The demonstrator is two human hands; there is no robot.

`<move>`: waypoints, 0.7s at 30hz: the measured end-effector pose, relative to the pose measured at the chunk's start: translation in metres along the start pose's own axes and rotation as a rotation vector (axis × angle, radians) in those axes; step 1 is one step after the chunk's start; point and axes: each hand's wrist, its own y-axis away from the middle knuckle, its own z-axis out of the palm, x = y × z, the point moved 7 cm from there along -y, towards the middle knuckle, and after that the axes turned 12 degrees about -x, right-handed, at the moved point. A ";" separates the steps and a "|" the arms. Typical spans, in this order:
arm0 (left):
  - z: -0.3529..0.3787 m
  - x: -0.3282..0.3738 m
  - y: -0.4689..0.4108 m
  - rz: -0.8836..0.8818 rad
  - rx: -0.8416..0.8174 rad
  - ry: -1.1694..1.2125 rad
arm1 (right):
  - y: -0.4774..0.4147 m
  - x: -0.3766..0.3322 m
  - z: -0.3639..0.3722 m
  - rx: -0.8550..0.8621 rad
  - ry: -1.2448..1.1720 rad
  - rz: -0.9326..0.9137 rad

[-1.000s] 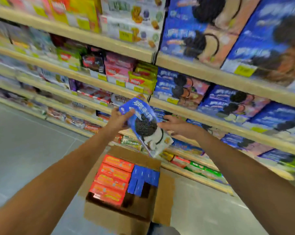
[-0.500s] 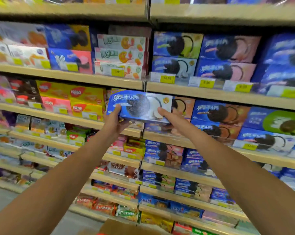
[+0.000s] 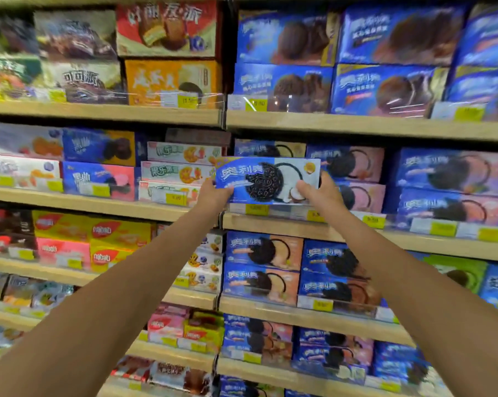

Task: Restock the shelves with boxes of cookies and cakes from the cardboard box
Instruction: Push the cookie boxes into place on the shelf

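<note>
Left hand [image 3: 213, 196] and right hand [image 3: 318, 193] grip opposite ends of a blue cookie box [image 3: 266, 180], level, just above the shelf [image 3: 285, 224] edge.

Brightly and evenly lit, from above by the look of the dark bands under each shelf board [image 3: 104, 113]. Sharpest in the middle, on the blue cookie box [image 3: 267, 180]. Smeared with motion blur toward the left and top edges, print there unreadable. Streaked with white glare on the clear price strip [image 3: 259, 104]. Bowed along the outer shelf lines, wide-angle fashion.
</note>
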 end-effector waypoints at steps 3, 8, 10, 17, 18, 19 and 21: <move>0.016 0.017 -0.020 0.045 -0.013 -0.029 | -0.014 0.008 -0.014 -0.002 0.038 0.008; 0.044 0.024 -0.065 0.044 -0.082 -0.174 | -0.040 0.024 -0.028 0.057 0.109 0.051; 0.055 0.021 -0.077 0.057 -0.072 -0.215 | -0.050 0.031 -0.027 0.052 0.154 0.060; 0.095 0.005 -0.091 0.188 -0.119 -0.953 | -0.077 0.049 -0.002 -0.088 0.499 0.034; 0.100 0.000 -0.094 0.198 -0.127 -1.016 | -0.077 0.047 -0.001 -0.096 0.559 0.005; 0.103 -0.002 -0.096 0.203 -0.113 -1.051 | -0.078 0.045 -0.001 -0.090 0.614 -0.035; 0.105 -0.001 -0.101 0.218 -0.036 -1.049 | -0.082 0.041 -0.007 -0.042 0.755 -0.107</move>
